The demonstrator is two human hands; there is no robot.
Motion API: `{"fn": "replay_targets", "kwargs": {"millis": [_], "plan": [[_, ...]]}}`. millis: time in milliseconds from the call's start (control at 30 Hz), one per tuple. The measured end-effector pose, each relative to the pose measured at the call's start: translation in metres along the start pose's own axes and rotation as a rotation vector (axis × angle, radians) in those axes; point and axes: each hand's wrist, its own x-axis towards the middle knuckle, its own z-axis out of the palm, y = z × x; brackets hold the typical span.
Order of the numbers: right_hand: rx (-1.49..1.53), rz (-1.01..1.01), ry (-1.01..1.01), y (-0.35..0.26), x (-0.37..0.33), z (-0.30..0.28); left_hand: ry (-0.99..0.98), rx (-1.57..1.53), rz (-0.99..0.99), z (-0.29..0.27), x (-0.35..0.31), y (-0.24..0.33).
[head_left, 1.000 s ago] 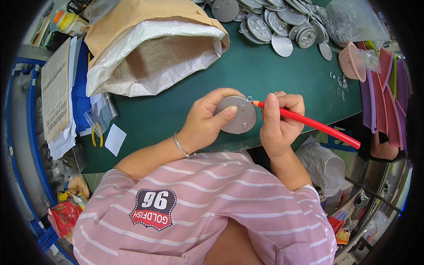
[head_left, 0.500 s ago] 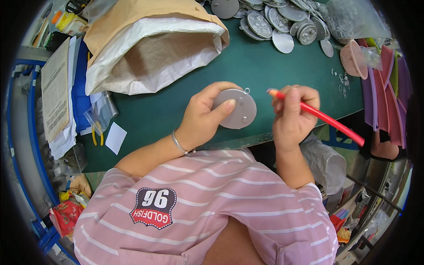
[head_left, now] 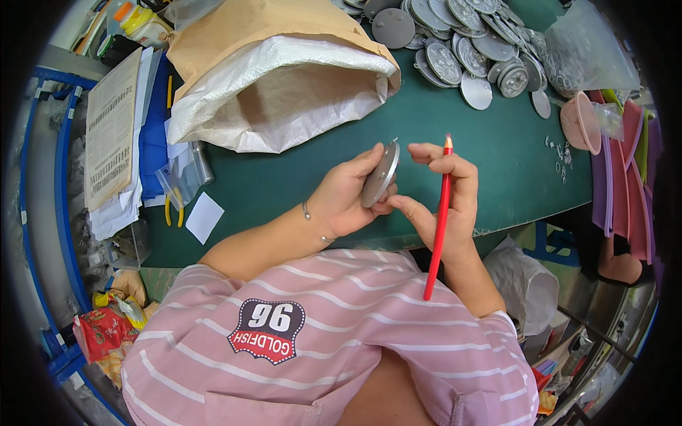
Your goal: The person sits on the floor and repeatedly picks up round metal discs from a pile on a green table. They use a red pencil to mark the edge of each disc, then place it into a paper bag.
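A round grey metal medal (head_left: 381, 175) is gripped by its edge in my left hand (head_left: 347, 192), tilted almost edge-on to the view. Just to its right is my right hand (head_left: 455, 200), thumb and forefinger apart and reaching toward the medal. Tucked between the fingers of that hand is a red pencil (head_left: 440, 226), its tip pointing up and away from me. Whether the right thumb touches the medal I cannot tell.
Many similar medals (head_left: 476, 91) lie piled at the far right, beside a clear plastic bag (head_left: 586, 50) and a pink basket (head_left: 580, 122). Small metal rings (head_left: 563, 162) are scattered nearby. A brown paper sack with white lining (head_left: 312, 121) gapes at far left, near papers (head_left: 114, 135) and yellow-handled pliers (head_left: 175, 207).
My left hand has turned the medal from facing up to nearly edge-on. The right hand has come closer, its fingers spreading, and the pencil has swung from slanting to nearly upright.
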Motion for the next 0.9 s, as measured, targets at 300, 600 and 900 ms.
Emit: {"fn": "replay_targets", "kwargs": {"millis": [300, 600, 900], "plan": [[-0.142, -0.139, -0.017, 0.005, 0.014, -0.009, -0.030, 0.182, 0.082, 0.003, -0.002, 0.004], [0.015, 0.065, 0.104, 0.008, 0.007, -0.015, 0.138, 0.917, 0.601, 0.012, -0.007, 0.000], [0.229, 0.086, 0.195, 0.008, 0.000, -0.005, 0.174, 1.044, 0.648, 0.014, -0.010, 0.000]]}}
